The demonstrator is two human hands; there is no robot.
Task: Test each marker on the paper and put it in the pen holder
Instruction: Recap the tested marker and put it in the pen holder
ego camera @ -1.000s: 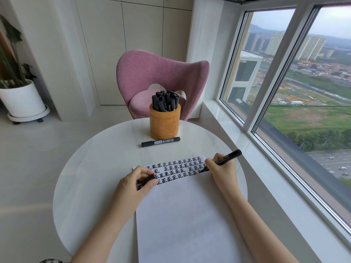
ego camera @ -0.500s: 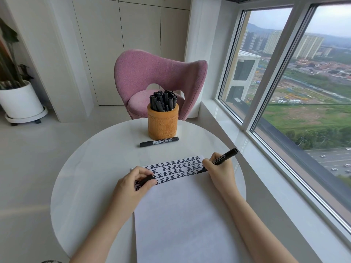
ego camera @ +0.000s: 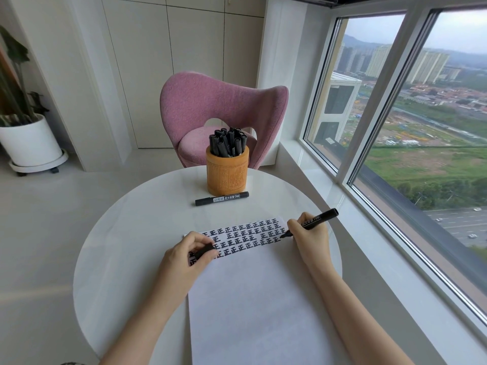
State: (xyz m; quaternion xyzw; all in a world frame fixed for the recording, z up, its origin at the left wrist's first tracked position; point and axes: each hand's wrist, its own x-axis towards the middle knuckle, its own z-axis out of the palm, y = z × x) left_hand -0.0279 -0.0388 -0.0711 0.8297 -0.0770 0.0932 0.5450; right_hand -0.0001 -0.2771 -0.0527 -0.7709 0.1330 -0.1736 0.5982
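Two hands gripped: right hand (ego camera: pixel 311 241) the marker (ego camera: pixel 313 219), tip at paper's (ego camera: pixel 258 299) edge; left hand (ego camera: pixel 184 262) the cap (ego camera: pixel 204 251). Light strokes would suit.

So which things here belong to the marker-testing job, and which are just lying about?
Job: marker held in right hand; likely cap pinched in left hand; paper; pen holder; spare marker lying before it.
Lying about: pink chair; potted plant.

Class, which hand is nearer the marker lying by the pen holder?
Left. The left hand, pinching a cap, rests just on the person's side of the lying marker; the right hand, holding another marker, is farther off toward the window.
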